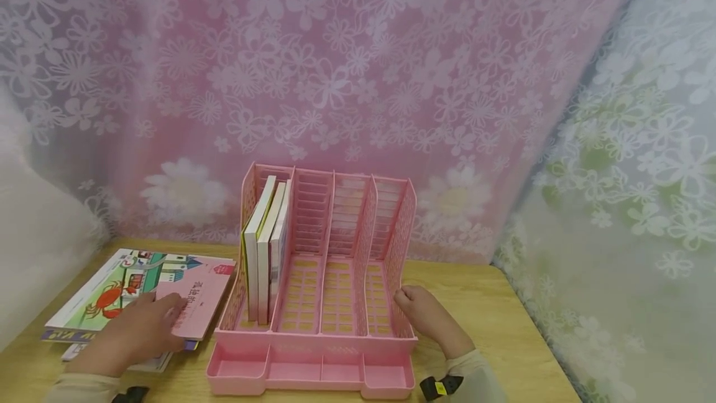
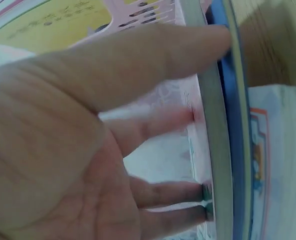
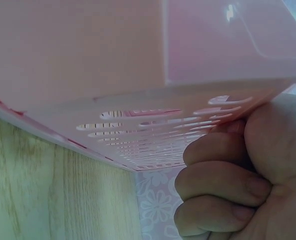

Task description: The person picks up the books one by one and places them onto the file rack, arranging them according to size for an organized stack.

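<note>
My left hand [image 1: 134, 331] rests on a stack of books at the left, fingers spread over the top book [image 1: 207, 294], which has a pink cover with a red crab and buildings. In the left wrist view, the thumb of the left hand [image 2: 88, 135] lies at the edge of the book [image 2: 218, 150], fingertips touching its cover. A pink desktop book organizer [image 1: 341, 350] stands at the centre. Upright books [image 1: 265, 254] fill its leftmost slot. My right hand [image 1: 424, 313] grips the organizer's right side wall, fingers curled in the right wrist view [image 3: 217, 185].
More books [image 1: 73, 334] lie beneath the top one, slightly fanned out. Shallow compartments [image 1: 293, 370] run along the organizer's front. The wooden table [image 1: 481, 328] reaches a flowered curtain [image 1: 347, 79] behind and a pale flowered cloth [image 1: 632, 254] at the right.
</note>
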